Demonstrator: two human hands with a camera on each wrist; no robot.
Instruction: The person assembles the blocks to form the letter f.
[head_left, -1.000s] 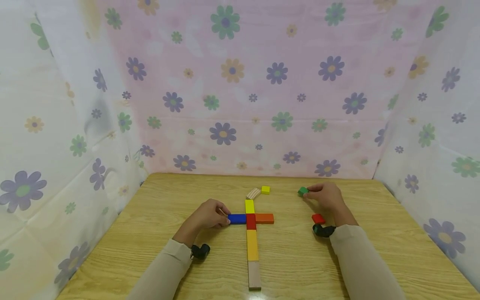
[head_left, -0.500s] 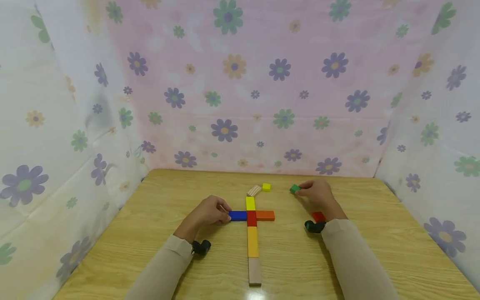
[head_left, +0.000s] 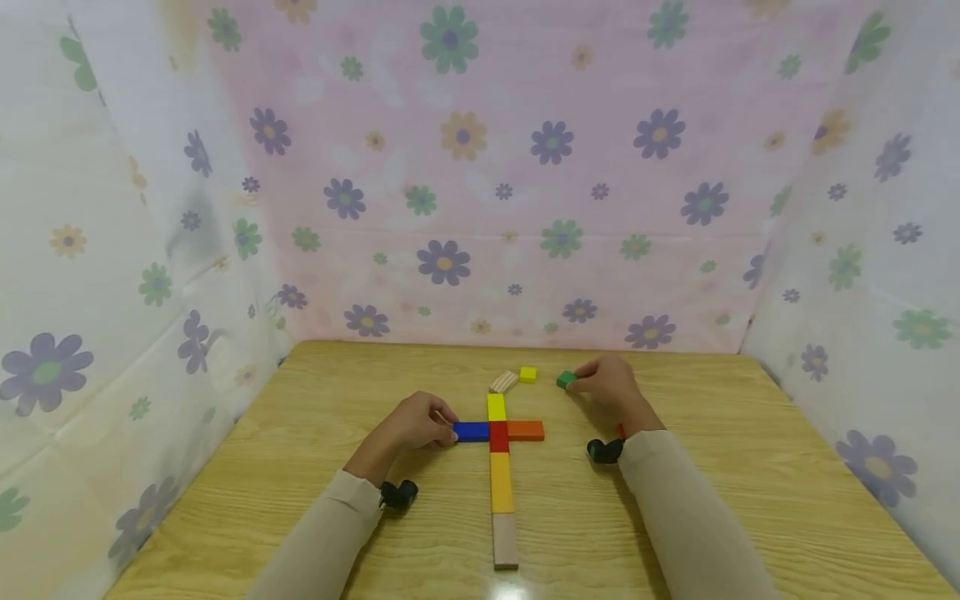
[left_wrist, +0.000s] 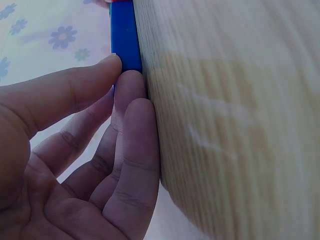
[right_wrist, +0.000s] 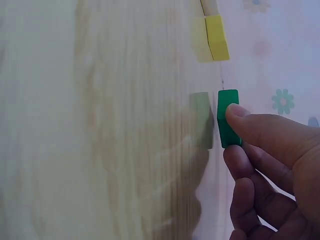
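Observation:
My right hand (head_left: 611, 387) pinches a small green block (right_wrist: 229, 117) between thumb and fingers, just over the table's far part, with its reflection showing beside it in the right wrist view. My left hand (head_left: 416, 422) holds the outer end of a flat blue block (head_left: 472, 432) with thumb (left_wrist: 107, 67) and fingertips. That blue block meets a red block (head_left: 498, 436), with an orange block (head_left: 526, 431) on the other side. A yellow block (head_left: 496, 407) lies beyond the red one; an amber block (head_left: 502, 483) and a plain wooden block (head_left: 505, 540) run toward me.
A striped light wood piece (head_left: 504, 382) lies slanted at the line's far end, close to a small yellow block (head_left: 528, 375). A red block (head_left: 621, 431) is mostly hidden by my right wrist. Flowered cloth (head_left: 450, 167) walls the wooden table (head_left: 337, 367).
My right hand has moved left with the green block, nearing the small yellow block. The right wrist now covers most of the loose red block. The left hand stays at the blue block.

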